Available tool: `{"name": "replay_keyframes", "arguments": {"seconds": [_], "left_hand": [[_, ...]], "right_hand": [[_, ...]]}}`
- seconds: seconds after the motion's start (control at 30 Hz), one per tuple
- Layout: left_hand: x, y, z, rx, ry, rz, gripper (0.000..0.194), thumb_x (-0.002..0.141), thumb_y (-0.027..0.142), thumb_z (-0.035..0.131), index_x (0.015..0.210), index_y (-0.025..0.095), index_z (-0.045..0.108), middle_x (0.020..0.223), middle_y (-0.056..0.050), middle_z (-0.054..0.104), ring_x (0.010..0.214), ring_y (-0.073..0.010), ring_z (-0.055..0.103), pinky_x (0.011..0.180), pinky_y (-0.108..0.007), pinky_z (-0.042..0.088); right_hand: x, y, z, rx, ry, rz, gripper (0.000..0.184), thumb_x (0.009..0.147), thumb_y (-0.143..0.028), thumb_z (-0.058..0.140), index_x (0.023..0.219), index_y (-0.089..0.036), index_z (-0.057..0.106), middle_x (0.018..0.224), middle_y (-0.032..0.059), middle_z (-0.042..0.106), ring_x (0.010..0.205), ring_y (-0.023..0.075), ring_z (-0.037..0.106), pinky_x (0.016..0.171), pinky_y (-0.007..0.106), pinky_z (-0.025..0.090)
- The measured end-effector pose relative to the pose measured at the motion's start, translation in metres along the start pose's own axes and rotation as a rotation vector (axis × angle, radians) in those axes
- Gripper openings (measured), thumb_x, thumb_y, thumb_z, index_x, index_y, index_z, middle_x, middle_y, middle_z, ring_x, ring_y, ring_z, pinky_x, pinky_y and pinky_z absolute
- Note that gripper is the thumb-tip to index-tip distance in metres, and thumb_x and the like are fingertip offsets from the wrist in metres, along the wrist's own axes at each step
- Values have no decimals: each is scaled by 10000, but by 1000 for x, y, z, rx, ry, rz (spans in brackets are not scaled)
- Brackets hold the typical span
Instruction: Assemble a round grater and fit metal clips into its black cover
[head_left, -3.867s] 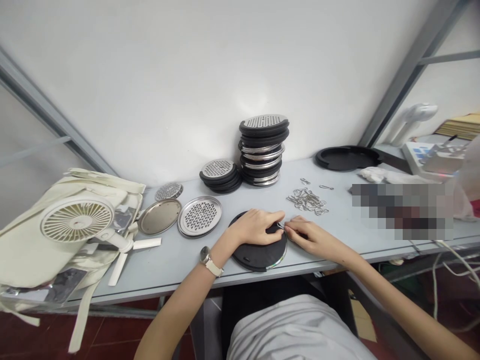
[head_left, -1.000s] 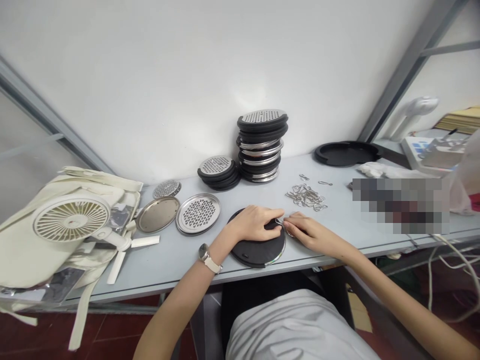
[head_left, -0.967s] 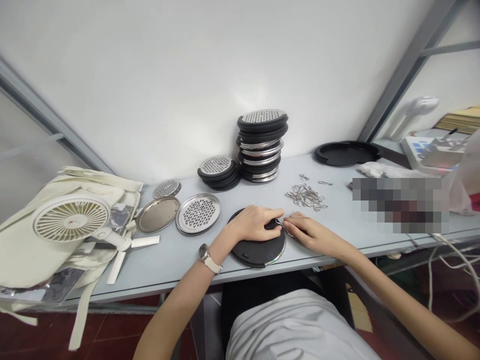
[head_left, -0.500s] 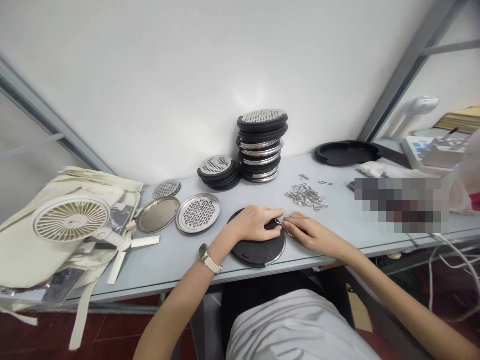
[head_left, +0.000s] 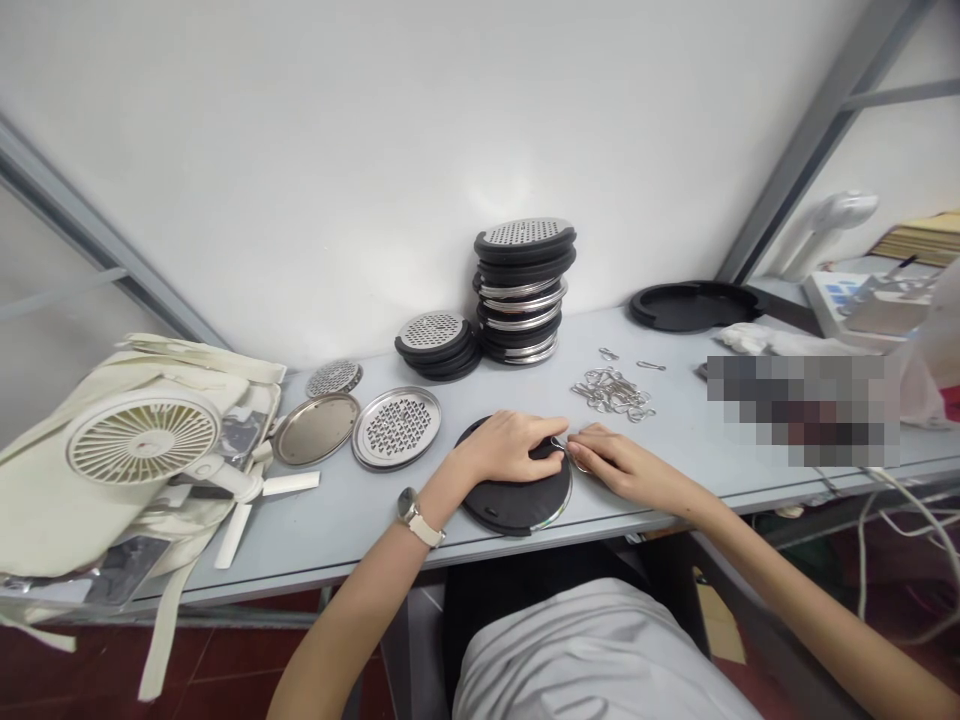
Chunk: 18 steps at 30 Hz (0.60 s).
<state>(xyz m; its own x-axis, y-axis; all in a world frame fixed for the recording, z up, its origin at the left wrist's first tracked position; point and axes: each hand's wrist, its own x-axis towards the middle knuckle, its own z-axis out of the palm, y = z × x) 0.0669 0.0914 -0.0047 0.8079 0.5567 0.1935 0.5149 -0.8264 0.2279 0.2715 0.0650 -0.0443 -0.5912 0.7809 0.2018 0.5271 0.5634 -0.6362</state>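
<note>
Pressing down on a round black disc (head_left: 517,505) at the front edge of the pale grey table (head_left: 322,525), the left hand (head_left: 504,447) lies open, finger and thumb parted around a shiny metal wire clip (head_left: 559,444), which the right hand (head_left: 626,470) pinches. Beyond, a tall stack of black-and-silver discs (head_left: 521,305) stands near the plain white wall (head_left: 337,170).

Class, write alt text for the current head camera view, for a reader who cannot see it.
The left hand presses on a round black disc while the right hand pinches a metal clip at its edge. Beyond are a pile of metal clips and stacked discs; a white fan stands left.
</note>
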Motion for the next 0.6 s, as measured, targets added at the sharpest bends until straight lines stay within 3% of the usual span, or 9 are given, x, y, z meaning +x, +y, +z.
{"name": "replay_keyframes", "arguments": {"seconds": [0.6], "left_hand": [[1, 1, 0, 3, -11, -17, 91, 826, 295, 485, 846, 209, 506, 689, 24, 569, 584, -114, 501, 539, -239, 306]], "right_hand": [[2, 0, 2, -26, 15, -28, 371, 963, -350, 325, 636, -207, 427, 604, -3, 470, 660, 166, 470, 688, 312, 413]]}}
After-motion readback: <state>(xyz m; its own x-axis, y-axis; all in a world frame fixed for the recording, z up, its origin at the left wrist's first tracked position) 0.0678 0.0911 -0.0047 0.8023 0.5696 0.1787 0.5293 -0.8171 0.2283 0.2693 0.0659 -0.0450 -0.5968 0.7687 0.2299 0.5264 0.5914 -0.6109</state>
